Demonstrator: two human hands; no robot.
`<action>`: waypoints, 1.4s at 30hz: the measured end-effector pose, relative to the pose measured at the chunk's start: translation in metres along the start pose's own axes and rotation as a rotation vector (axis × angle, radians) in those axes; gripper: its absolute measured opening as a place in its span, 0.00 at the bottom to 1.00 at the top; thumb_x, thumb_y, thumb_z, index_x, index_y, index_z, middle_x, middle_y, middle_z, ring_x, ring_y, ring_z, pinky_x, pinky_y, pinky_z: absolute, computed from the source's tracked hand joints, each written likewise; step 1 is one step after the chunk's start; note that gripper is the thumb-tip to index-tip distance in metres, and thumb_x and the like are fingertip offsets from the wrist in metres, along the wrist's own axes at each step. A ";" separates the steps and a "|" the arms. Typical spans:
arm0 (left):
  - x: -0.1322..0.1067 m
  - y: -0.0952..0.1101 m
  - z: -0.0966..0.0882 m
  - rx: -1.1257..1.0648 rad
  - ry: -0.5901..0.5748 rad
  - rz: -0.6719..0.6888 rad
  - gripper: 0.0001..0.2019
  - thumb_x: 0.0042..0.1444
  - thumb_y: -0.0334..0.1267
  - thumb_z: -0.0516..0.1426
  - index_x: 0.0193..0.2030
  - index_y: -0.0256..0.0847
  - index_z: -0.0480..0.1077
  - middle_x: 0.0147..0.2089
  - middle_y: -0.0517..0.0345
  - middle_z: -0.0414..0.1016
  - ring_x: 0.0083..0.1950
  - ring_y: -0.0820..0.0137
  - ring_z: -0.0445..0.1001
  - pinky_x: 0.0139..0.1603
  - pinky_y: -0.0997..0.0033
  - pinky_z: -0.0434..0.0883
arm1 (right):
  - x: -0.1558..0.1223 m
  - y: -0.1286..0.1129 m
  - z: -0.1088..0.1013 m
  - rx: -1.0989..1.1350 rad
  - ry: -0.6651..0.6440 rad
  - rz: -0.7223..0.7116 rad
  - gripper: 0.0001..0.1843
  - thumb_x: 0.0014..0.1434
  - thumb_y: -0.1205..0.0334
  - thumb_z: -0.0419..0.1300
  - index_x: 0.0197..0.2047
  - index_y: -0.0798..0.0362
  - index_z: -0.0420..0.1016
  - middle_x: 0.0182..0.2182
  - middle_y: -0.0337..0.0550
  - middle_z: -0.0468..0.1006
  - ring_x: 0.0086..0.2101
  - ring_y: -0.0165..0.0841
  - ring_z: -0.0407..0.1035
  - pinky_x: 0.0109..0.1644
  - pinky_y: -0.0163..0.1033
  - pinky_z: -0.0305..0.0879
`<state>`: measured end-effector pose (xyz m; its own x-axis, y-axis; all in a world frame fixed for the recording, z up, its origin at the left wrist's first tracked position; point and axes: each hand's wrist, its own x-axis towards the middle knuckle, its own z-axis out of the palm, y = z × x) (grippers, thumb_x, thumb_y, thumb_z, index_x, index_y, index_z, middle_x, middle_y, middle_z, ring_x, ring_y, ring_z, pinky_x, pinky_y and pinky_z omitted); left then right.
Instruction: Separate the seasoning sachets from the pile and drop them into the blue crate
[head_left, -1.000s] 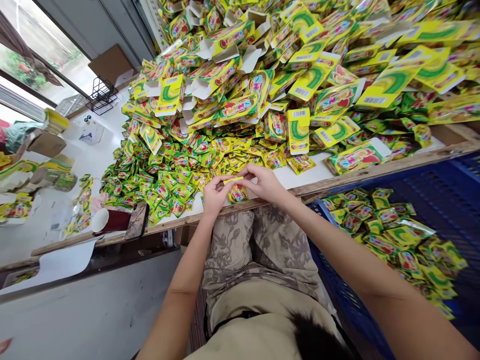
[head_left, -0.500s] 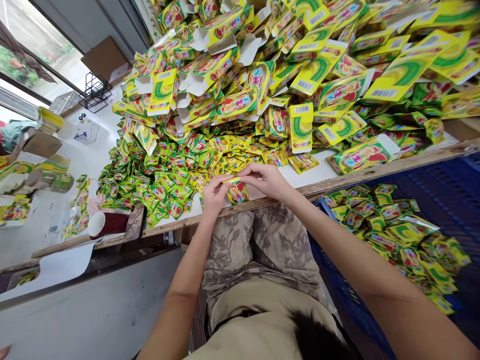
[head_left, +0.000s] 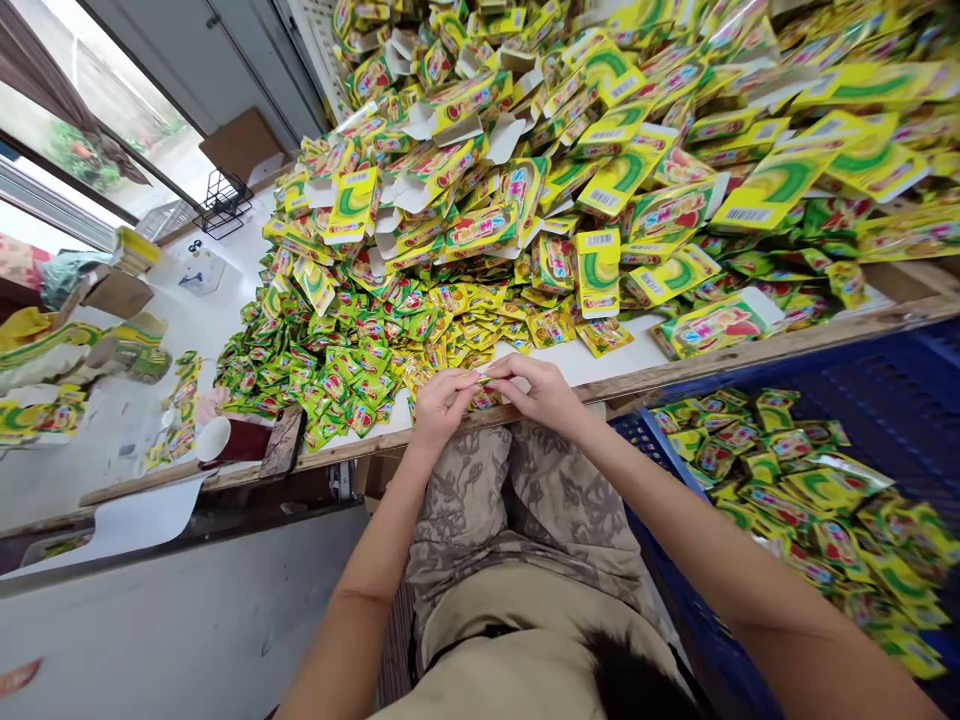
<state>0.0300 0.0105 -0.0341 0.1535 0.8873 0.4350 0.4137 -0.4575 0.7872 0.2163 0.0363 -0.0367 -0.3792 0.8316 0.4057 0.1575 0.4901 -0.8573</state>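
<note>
My left hand (head_left: 441,404) and my right hand (head_left: 541,391) meet at the near edge of the white table (head_left: 604,362), fingers pinched together on a small green-and-yellow sachet (head_left: 482,379) held between them. Just beyond my hands lies a spread of loose green and yellow sachets (head_left: 352,350). Behind those rises a big heap of flattened and half-folded yellow cartons (head_left: 600,150).
A blue plastic crate (head_left: 885,400) at my right holds several filled packets (head_left: 795,480). A white-and-maroon cup (head_left: 229,440) and a phone (head_left: 283,442) lie at the table's near left edge. Cardboard boxes (head_left: 112,290) and a wire rack (head_left: 225,200) stand far left.
My hands have drawn closer together on the sachet, which is now more folded and hidden between my fingers. The view has shifted slightly.
</note>
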 end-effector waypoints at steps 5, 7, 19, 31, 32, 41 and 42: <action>-0.009 0.009 -0.016 -0.026 0.139 -0.154 0.19 0.58 0.45 0.60 0.55 0.44 0.70 0.53 0.47 0.75 0.49 0.66 0.76 0.48 0.65 0.73 | -0.008 -0.034 -0.054 -0.093 0.154 0.071 0.10 0.62 0.53 0.54 0.37 0.48 0.73 0.36 0.47 0.78 0.38 0.39 0.72 0.42 0.45 0.69; -0.018 0.006 -0.037 0.096 0.230 -0.220 0.17 0.58 0.45 0.59 0.52 0.42 0.71 0.47 0.49 0.76 0.46 0.66 0.76 0.47 0.66 0.73 | -0.030 -0.047 -0.110 -0.260 0.069 0.216 0.11 0.61 0.52 0.54 0.36 0.47 0.74 0.34 0.48 0.78 0.34 0.40 0.72 0.38 0.46 0.68; -0.023 -0.011 -0.055 0.698 -0.116 -0.607 0.15 0.49 0.44 0.66 0.40 0.39 0.72 0.39 0.52 0.74 0.41 0.63 0.73 0.43 0.66 0.68 | -0.011 0.005 -0.087 -0.645 -0.044 0.334 0.17 0.57 0.60 0.56 0.49 0.54 0.75 0.43 0.51 0.80 0.40 0.42 0.75 0.44 0.46 0.70; -0.028 -0.025 -0.054 0.088 0.231 -0.739 0.16 0.46 0.46 0.64 0.39 0.38 0.73 0.24 0.66 0.64 0.25 0.75 0.61 0.28 0.75 0.60 | 0.002 0.029 -0.071 -0.738 0.261 0.268 0.12 0.59 0.54 0.58 0.37 0.52 0.80 0.31 0.46 0.73 0.30 0.37 0.66 0.32 0.40 0.60; -0.025 -0.025 -0.054 0.110 0.239 -0.741 0.15 0.46 0.46 0.64 0.37 0.38 0.73 0.22 0.66 0.62 0.24 0.76 0.60 0.28 0.75 0.60 | 0.000 0.026 -0.071 -0.685 0.295 0.263 0.12 0.59 0.54 0.59 0.36 0.52 0.80 0.30 0.45 0.73 0.30 0.36 0.66 0.33 0.41 0.61; -0.012 -0.002 -0.076 0.467 0.678 -0.308 0.08 0.51 0.41 0.64 0.28 0.39 0.72 0.33 0.59 0.69 0.35 0.73 0.68 0.35 0.74 0.66 | -0.001 0.003 -0.037 -0.052 0.301 0.336 0.11 0.53 0.53 0.65 0.32 0.51 0.73 0.29 0.41 0.75 0.31 0.34 0.69 0.35 0.41 0.65; -0.013 0.001 -0.077 0.442 0.713 -0.292 0.08 0.52 0.41 0.63 0.29 0.39 0.72 0.34 0.57 0.70 0.37 0.72 0.69 0.36 0.74 0.67 | 0.000 -0.002 -0.027 0.062 0.257 0.363 0.12 0.53 0.52 0.65 0.32 0.51 0.72 0.27 0.39 0.74 0.28 0.33 0.68 0.32 0.39 0.64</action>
<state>-0.0405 -0.0062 -0.0058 -0.5469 0.6498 0.5279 0.6801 -0.0228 0.7328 0.2407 0.0421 -0.0267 -0.0696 0.9885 0.1339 0.1803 0.1445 -0.9729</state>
